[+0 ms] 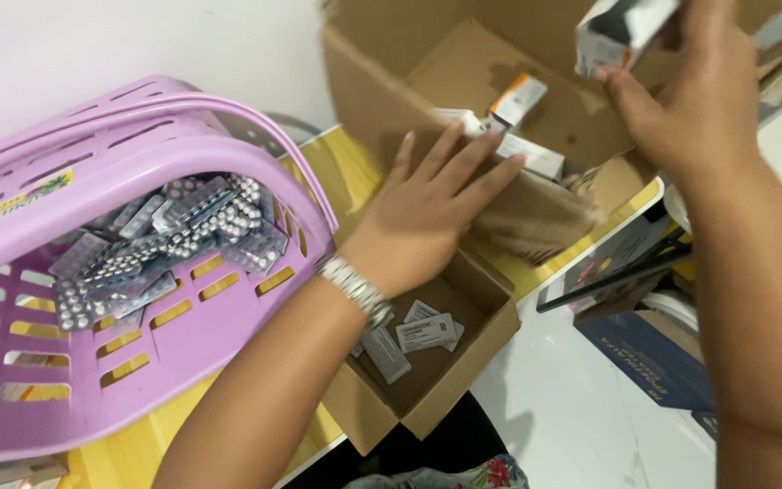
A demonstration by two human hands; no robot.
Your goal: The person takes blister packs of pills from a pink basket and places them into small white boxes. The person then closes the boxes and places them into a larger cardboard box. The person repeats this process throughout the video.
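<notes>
Bracing the big cardboard box (pixel 427 81) w/ your left hand (pixel 427 213), fingers flat, gripping nothing, keeps it steady; your right hand (pixel 681 100) clasps 1 medicine carton (pixel 613 32) above it; blister packs (pixel 165 240) fill lilac basket (pixel 92 145).

Views: one, head-worn camera.
Position: above the yellow surface (pixel 346 167), at the person's head.
Direction: steeply downward and forward, toward the white wall.
Tilt: frame rolled; surface edges run diagonally.
Distance: close; both forearms fill the lower frame.
Left edge: purple basket (pixel 183 344), cropped.
Top: large cardboard box (pixel 382 100), cropped.
Centre: left hand (pixel 427 213).
Top right: right hand (pixel 690 109), partly cut off.
Shared area: none; single view.
</notes>
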